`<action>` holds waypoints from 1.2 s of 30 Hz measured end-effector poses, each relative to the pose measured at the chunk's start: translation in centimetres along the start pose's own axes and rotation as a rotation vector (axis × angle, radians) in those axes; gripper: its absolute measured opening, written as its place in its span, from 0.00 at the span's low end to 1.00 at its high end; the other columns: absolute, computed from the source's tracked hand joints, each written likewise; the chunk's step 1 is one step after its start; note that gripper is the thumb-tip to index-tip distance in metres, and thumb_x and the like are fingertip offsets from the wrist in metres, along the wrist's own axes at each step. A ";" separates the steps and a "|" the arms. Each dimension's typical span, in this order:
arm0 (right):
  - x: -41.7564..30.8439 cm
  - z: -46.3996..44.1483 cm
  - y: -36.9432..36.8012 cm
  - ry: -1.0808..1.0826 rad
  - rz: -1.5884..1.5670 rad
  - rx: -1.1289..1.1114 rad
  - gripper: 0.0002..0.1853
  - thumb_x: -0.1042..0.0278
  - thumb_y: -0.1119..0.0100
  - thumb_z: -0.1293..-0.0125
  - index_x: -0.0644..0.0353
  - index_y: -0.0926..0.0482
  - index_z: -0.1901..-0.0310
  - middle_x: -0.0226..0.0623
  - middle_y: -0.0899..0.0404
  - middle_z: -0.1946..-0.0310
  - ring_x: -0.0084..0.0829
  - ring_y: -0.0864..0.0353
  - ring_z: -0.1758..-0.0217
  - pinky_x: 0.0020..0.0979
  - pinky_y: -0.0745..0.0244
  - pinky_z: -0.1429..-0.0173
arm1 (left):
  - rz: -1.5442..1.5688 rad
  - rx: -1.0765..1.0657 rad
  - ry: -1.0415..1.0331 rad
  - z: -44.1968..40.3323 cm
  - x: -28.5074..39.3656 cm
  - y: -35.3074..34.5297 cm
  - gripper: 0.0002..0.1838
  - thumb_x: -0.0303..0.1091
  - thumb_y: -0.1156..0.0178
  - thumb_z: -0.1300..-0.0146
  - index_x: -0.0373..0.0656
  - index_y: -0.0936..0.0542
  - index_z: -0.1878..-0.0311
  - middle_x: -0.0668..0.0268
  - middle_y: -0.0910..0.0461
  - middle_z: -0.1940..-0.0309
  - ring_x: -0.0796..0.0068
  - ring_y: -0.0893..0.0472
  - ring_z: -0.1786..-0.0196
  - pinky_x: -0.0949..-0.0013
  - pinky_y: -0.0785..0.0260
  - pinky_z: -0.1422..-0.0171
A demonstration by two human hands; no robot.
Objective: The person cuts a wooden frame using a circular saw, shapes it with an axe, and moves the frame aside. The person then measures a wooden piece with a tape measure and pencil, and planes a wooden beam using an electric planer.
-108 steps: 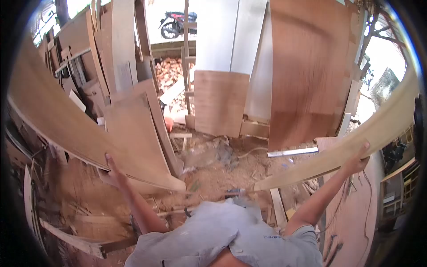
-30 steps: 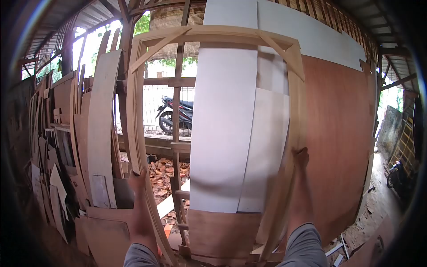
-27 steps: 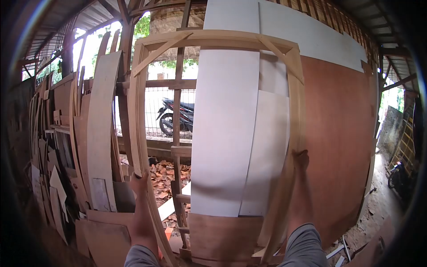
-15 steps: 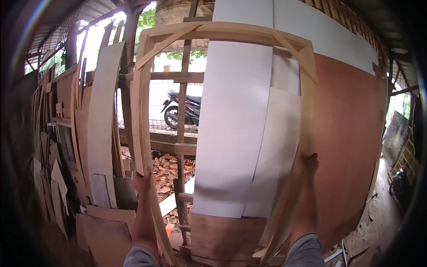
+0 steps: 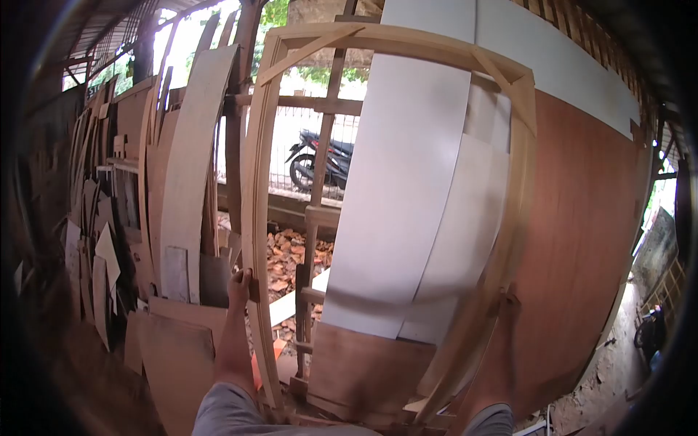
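Observation:
A tall wooden door frame [image 5: 260,174] stands upright before me, with a diagonal brace across each top corner. My left hand [image 5: 238,287] is closed at its left upright, fingers curled. A small dark-brown piece [image 5: 254,291] shows between this hand and the wood; whether it is loose or part of the frame I cannot tell. On the right upright, at a similar height, my right hand [image 5: 510,299] is closed around the edge, its fingers partly hidden and blurred. White panels [image 5: 403,182] and a reddish-brown sheet [image 5: 582,240] stand behind the frame.
Boards and offcuts [image 5: 193,174] lean along the left side, with lower panels [image 5: 174,349] near my left arm. Through the frame, dry leaves [image 5: 287,251] and a parked motorcycle [image 5: 320,163] show beyond wooden rails. Debris lies on the floor [image 5: 603,370] at right.
The view has turned left and tipped down, so the frame appears farther right and higher. My right hand sits lower on its upright; the left hand shows slightly farther out from the wood.

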State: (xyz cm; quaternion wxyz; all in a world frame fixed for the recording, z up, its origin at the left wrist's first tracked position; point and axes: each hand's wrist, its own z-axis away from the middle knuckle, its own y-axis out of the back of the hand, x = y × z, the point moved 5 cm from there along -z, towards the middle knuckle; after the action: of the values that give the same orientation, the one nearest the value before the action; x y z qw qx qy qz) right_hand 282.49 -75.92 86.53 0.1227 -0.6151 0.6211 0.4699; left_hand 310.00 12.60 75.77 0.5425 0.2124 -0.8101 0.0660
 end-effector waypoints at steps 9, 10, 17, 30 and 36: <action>12.7 3.1 -2.6 -0.092 -0.260 -0.116 0.24 0.44 0.32 0.28 0.63 0.13 0.55 0.37 0.15 0.63 0.34 0.17 0.60 0.38 0.22 0.52 | -0.626 -0.393 0.297 21.5 -15.0 6.0 0.18 0.47 0.38 0.28 0.46 0.11 0.46 0.53 0.09 0.58 0.55 0.09 0.52 0.53 0.18 0.48; 13.6 4.3 -2.5 -0.100 -0.251 -0.129 0.24 0.44 0.33 0.28 0.62 0.13 0.55 0.37 0.14 0.62 0.35 0.17 0.59 0.39 0.21 0.51 | -0.834 -0.480 0.216 26.6 -16.4 6.3 0.18 0.46 0.41 0.27 0.46 0.11 0.47 0.50 0.10 0.57 0.53 0.10 0.50 0.50 0.19 0.45; 24.0 16.2 -0.7 -0.168 -0.145 -0.260 0.22 0.43 0.37 0.28 0.57 0.11 0.54 0.38 0.12 0.58 0.37 0.15 0.52 0.43 0.20 0.47 | -0.615 -0.547 0.905 59.8 -9.2 12.4 0.18 0.47 0.41 0.28 0.45 0.11 0.48 0.50 0.11 0.57 0.52 0.11 0.51 0.51 0.20 0.45; 42.0 53.9 10.1 -0.124 0.660 -1.487 0.21 0.43 0.45 0.27 0.47 0.08 0.52 0.40 0.09 0.51 0.41 0.12 0.40 0.50 0.19 0.38 | -0.461 -0.388 0.989 69.4 2.4 10.3 0.22 0.52 0.33 0.31 0.40 0.13 0.50 0.55 0.11 0.60 0.57 0.12 0.56 0.58 0.20 0.51; 41.7 51.7 7.4 0.544 0.654 -1.558 0.22 0.41 0.44 0.31 0.47 0.07 0.56 0.40 0.08 0.54 0.42 0.09 0.44 0.51 0.17 0.40 | -0.440 -0.383 0.929 68.3 4.1 9.5 0.24 0.54 0.30 0.32 0.38 0.14 0.51 0.57 0.11 0.61 0.59 0.12 0.58 0.61 0.21 0.53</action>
State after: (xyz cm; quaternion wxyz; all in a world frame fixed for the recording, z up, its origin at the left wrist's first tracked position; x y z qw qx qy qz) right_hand 245.09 -66.46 31.89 -0.6232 -0.4060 0.2771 0.6082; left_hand 246.56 -2.97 53.16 0.8731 0.2228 -0.4192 -0.1111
